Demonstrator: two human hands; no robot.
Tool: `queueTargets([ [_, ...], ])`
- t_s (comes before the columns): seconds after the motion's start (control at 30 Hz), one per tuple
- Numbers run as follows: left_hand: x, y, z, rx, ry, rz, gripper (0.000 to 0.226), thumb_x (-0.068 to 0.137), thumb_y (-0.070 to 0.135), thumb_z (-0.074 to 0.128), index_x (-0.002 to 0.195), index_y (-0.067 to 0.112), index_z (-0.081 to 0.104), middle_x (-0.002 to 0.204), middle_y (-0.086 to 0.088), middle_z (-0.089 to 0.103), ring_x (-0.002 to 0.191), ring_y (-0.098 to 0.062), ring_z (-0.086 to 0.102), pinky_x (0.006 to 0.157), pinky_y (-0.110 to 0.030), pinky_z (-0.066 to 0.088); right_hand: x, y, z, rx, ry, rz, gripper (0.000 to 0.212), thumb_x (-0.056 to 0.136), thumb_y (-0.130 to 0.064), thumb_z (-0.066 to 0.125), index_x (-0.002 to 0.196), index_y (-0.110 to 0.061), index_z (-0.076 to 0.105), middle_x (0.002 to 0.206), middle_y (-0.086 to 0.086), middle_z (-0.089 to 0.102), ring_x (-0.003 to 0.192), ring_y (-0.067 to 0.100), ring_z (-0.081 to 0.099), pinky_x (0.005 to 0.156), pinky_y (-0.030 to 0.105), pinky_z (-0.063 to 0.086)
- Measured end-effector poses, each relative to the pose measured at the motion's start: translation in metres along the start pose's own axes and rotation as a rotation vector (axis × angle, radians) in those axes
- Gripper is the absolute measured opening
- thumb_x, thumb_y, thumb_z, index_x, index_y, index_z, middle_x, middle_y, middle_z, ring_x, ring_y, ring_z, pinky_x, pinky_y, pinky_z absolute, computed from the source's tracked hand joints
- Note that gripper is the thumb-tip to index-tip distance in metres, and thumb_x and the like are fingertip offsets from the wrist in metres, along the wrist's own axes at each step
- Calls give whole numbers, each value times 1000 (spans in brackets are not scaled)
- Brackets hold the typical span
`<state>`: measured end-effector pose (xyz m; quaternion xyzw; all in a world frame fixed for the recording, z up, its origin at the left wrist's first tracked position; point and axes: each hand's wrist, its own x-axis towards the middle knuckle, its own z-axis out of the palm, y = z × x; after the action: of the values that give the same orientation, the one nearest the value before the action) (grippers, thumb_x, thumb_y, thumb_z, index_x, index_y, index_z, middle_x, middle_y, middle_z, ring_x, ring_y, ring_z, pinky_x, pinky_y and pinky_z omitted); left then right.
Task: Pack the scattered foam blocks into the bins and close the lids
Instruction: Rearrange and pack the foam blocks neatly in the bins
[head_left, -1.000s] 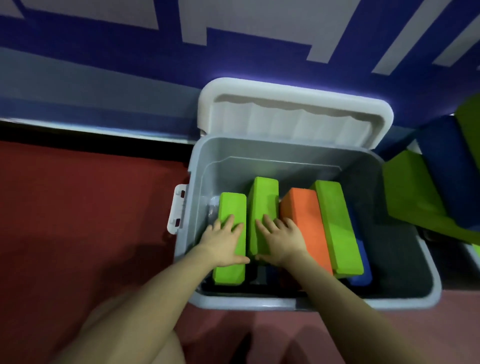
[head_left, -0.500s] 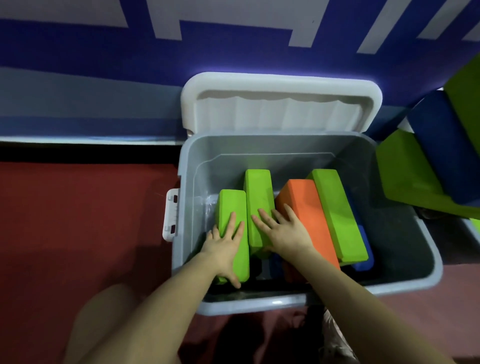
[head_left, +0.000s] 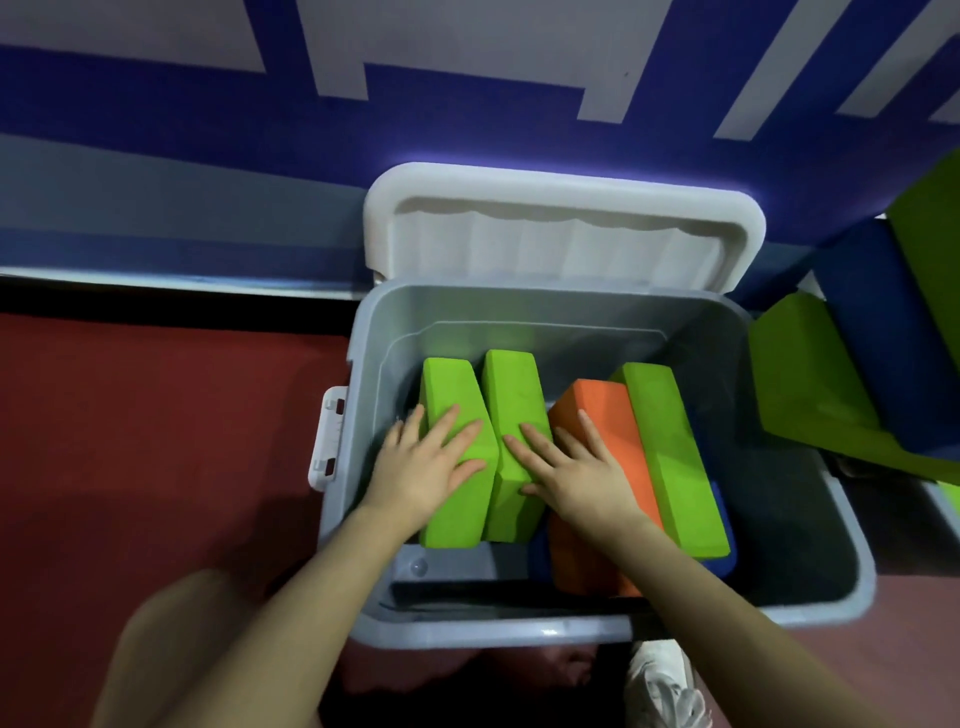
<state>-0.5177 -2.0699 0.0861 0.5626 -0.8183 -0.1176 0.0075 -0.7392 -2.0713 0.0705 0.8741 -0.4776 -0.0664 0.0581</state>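
I observe the grey bin (head_left: 363, 415), lid (head_left: 561, 234) raised. My left hand (head_left: 426, 467) presses flat, grip wide, on the leftmost green block (head_left: 452, 395); my right hand (head_left: 576, 478), grip wide, spans the second green block (head_left: 511, 395) and the orange block (head_left: 597, 410).

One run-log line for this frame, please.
stage: packing | left hand: flat on left green block | right hand: flat across green block and orange block | bin lid: open

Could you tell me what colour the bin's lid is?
White; the lid shows clearly in the head view.
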Motion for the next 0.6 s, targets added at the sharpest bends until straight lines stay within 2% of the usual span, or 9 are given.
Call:
queueTargets([
  [0.03, 2, 3, -2, 2, -30, -8, 60, 85, 55, 29, 122, 25, 65, 127, -9, 62, 103, -47, 62, 76, -54, 54, -1, 0, 2, -1, 19, -1, 57, 84, -46, 35, 131, -25, 59, 127, 2, 64, 94, 32, 69, 114, 45, 6],
  [0.1, 5, 5, 1, -40, -72, -31, 73, 83, 64, 20, 143, 31, 42, 151, -9, 36, 129, -49, 40, 101, -58, 38, -1, 1, 3, 1, 50, -10, 56, 84, -44, 36, 130, -23, 61, 126, 4, 64, 93, 33, 69, 115, 45, 5],
  [0.13, 6, 4, 4, -82, -116, -39, 81, 79, 71, 17, 148, 32, 30, 157, -5, 23, 137, -47, 27, 109, -57, 27, -1, 1, 3, 16, 72, -18, 55, 84, -43, 36, 129, -22, 61, 126, 5, 65, 94, 34, 69, 115, 45, 5],
  [0.17, 6, 3, 7, -136, -130, -37, 89, 75, 78, 13, 149, 32, 27, 159, -4, 19, 139, -47, 22, 113, -56, 23, -1, 1, 4, 38, 90, -21, 54, 84, -43, 37, 128, -22, 62, 125, 5, 65, 94, 35, 69, 115, 46, 4],
  [0.23, 3, 0, 11, -264, -66, -9, 95, 76, 85, 9, 145, 26, 40, 154, -8, 32, 133, -50, 34, 109, -61, 29, -1, 1, 4, 95, 127, -9, 52, 85, -41, 39, 128, -22, 60, 124, 5, 65, 96, 36, 69, 116, 46, 1],
  [0.3, -2, -3, 14, -338, -3, 13, 87, 83, 81, 19, 138, 22, 50, 146, -9, 44, 125, -46, 47, 105, -62, 34, -5, 0, 4, 160, 175, 5, 49, 88, -41, 38, 132, -25, 50, 126, 3, 64, 99, 36, 68, 116, 46, 0],
  [0.43, -15, 6, -4, -384, 86, 9, 81, 82, 80, 25, 133, 26, 56, 140, -2, 52, 120, -34, 55, 105, -50, 40, -16, -7, -10, 375, 196, 38, 42, 102, -46, 19, 130, -30, 46, 126, -3, 64, 103, 31, 68, 107, 42, 18],
  [0.53, -20, 6, -15, -374, 99, -35, 85, 77, 85, 22, 132, 30, 56, 136, 2, 53, 114, -27, 58, 97, -42, 44, -16, -6, -18, 449, 197, 35, 43, 103, -48, 18, 128, -33, 48, 124, -7, 65, 102, 22, 68, 99, 38, 24],
  [0.6, -15, 6, -21, -315, 169, -97, 71, 80, 72, 47, 133, 25, 56, 131, -7, 54, 98, -33, 64, 87, -44, 49, -7, -2, -22, 463, 175, 49, 47, 102, -51, 17, 129, -33, 51, 124, -8, 65, 103, 17, 67, 99, 38, 22],
])
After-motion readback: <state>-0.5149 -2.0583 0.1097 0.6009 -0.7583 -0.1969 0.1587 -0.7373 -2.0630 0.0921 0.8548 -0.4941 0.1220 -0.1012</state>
